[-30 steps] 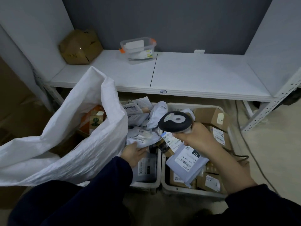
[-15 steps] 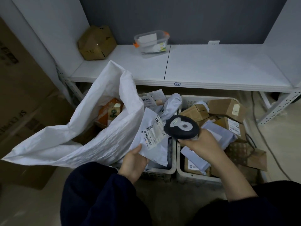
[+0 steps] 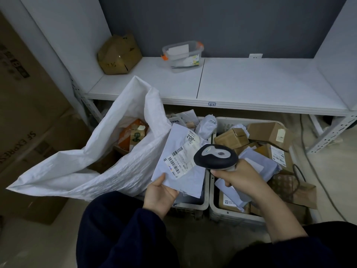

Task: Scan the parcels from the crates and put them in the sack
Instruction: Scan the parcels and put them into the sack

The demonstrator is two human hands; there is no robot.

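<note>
Left hand point(image 3: 160, 192) pinches the mailer point(image 3: 179, 157); right hand point(image 3: 239, 178) grips the scanner point(image 3: 216, 156) at 3 o'clock: aim squarely at a flat barcode.

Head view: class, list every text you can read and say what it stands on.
"002": white label on the grey plastic mailer in the left hand.
"SF EXPRES", edge cut off: big brown cardboard carton, far left.
Unreadable: barcode digits, small shelf-edge tag, crate parcel labels.

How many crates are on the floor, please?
2: the left crate beside the sack, partly behind the held parcel; the right crate adjoining it, under the scanner. The sack may hide others.
</note>
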